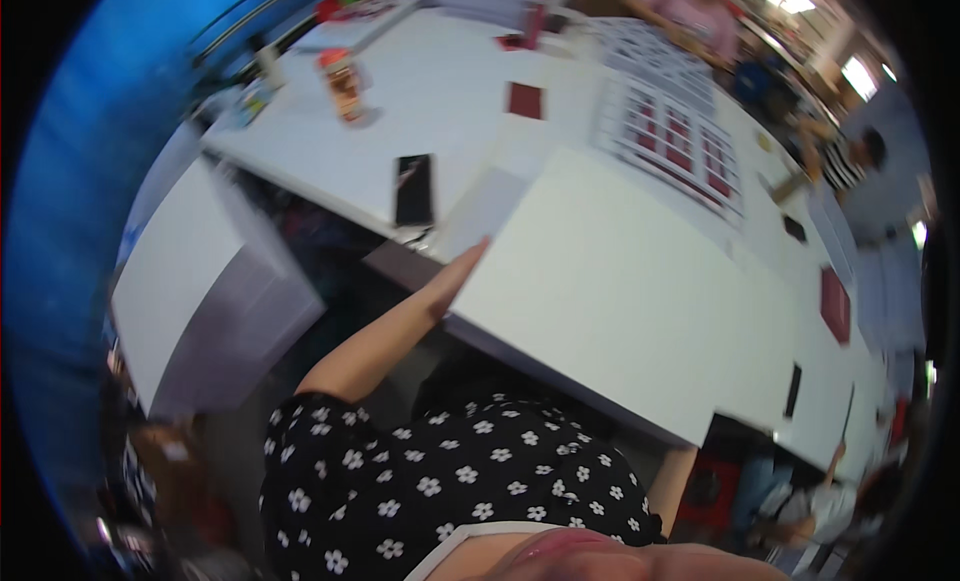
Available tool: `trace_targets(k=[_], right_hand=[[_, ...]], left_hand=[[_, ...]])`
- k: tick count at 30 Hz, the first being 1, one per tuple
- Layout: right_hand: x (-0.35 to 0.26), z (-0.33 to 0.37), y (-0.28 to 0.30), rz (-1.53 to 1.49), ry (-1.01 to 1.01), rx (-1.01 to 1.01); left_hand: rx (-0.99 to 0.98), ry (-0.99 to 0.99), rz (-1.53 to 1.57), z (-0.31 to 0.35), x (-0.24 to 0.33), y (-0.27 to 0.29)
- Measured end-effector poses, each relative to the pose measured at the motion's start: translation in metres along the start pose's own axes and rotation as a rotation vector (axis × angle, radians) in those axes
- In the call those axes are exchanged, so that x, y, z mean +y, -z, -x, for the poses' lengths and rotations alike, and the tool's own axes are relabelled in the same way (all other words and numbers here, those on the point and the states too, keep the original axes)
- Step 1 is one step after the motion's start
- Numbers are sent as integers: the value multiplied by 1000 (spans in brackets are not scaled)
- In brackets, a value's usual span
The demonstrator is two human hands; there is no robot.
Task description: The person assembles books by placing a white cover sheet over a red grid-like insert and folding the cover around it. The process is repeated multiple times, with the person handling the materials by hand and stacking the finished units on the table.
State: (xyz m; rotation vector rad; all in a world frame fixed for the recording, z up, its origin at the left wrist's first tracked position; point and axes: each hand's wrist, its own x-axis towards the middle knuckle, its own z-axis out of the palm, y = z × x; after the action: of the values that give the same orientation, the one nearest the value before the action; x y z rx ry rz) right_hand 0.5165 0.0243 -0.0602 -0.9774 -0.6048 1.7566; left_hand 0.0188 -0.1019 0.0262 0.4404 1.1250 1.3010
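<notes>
A large white slab (600,291) with a thick grey side lies in front of me, over the table's near edge; whether it is one board or a stack of sheets I cannot tell. My left hand (464,271) grips its left side, the fingers partly hidden against it. On the right, my forearm (675,481) reaches up to the slab's near right corner, and my right hand is hidden behind that corner. Beyond the slab, a white frame sheet with cut-out windows (680,146) lies over dark red pieces.
The white table (440,91) bears a phone (413,191), an orange-capped bottle (341,85), a dark red square (525,101) and, far right, a dark red panel (834,306). A tall white stack (200,281) stands at left. Other people work at the far side and right.
</notes>
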Motion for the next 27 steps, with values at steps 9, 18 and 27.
trace_targets(k=[9, 18, 27], right_hand=[[-8, 0, -48, -18, 118, -12], [-19, -34, -151, 126, 154, -379], [86, -37, -441, 183, 34, -1074]], left_hand=[[-34, -205, 64, -8, -9, 28], [331, -598, -173, 110, 57, 51], [967, -953, -234, 367, 64, 158]])
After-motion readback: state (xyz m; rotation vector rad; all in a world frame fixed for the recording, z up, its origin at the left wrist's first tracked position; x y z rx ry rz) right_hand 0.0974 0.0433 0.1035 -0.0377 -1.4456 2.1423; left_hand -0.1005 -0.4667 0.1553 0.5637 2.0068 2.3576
